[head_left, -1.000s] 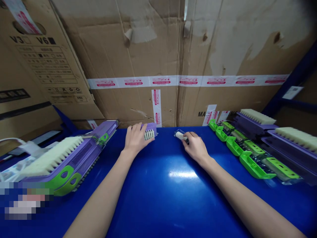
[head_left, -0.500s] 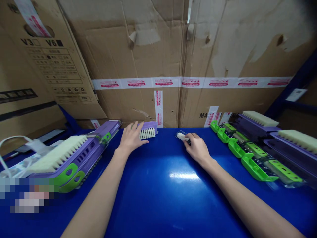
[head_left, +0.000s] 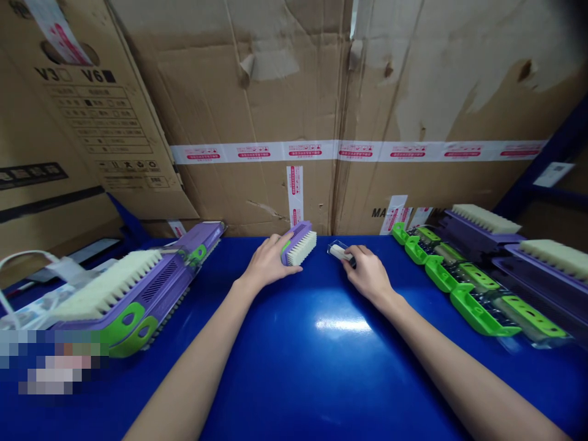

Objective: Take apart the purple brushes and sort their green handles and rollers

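Held brush (head_left: 297, 235): smooth purple plastic, matt bristles (head_left: 304, 248). Small case (head_left: 339, 250): clear glossy plastic. Table (head_left: 285, 349): smooth, glossy. Far cardboard (head_left: 280, 113): matt paper, rough where torn. Right green clips (head_left: 440, 274): shiny plastic.

Two bare forearms show from the wearer's own viewpoint. The left forearm (head_left: 202, 355), at seven o'clock, is slim and smooth in outline, broadest by the frame's edge and tapering to a slender, bare wrist. It leads to an ungloved left hand (head_left: 269, 262), just off centre toward seven o'clock. The right forearm (head_left: 450, 361), at four o'clock, tapers likewise to an ungloved right hand (head_left: 372, 272) with slim fingers (head_left: 359, 251); its fingernails are too small to make out.
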`<action>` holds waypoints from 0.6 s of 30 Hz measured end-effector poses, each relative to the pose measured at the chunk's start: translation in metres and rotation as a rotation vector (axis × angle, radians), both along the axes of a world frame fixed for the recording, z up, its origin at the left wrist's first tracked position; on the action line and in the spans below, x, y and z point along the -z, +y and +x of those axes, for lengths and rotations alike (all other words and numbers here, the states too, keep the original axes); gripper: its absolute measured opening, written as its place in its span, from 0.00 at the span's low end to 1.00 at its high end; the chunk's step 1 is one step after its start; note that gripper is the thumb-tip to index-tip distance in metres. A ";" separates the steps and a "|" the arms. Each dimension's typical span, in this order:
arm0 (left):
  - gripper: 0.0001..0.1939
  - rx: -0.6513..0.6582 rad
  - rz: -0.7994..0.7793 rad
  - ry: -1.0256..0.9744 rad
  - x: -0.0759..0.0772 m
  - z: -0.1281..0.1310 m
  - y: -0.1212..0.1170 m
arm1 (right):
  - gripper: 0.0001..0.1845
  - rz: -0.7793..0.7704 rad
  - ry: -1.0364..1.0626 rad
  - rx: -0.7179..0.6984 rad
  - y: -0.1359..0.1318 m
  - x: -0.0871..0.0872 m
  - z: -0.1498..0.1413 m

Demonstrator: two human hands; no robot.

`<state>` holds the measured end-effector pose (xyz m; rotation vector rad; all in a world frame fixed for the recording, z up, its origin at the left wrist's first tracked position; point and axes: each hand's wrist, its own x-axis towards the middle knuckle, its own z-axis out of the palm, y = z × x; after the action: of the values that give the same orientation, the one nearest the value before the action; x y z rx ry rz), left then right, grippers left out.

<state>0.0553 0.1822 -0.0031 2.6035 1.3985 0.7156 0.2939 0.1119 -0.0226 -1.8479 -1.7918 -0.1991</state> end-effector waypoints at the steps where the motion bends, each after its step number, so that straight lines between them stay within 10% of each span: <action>1: 0.47 -0.012 -0.014 -0.033 0.001 0.001 0.000 | 0.07 0.000 0.001 -0.001 0.000 0.000 0.000; 18: 0.30 -0.067 -0.418 -0.749 0.015 0.001 0.010 | 0.08 -0.004 0.027 0.022 -0.002 -0.001 0.001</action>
<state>0.0559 0.1927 -0.0185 1.7034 1.2133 1.1059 0.2946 0.1101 -0.0211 -1.8650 -1.7551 -0.1784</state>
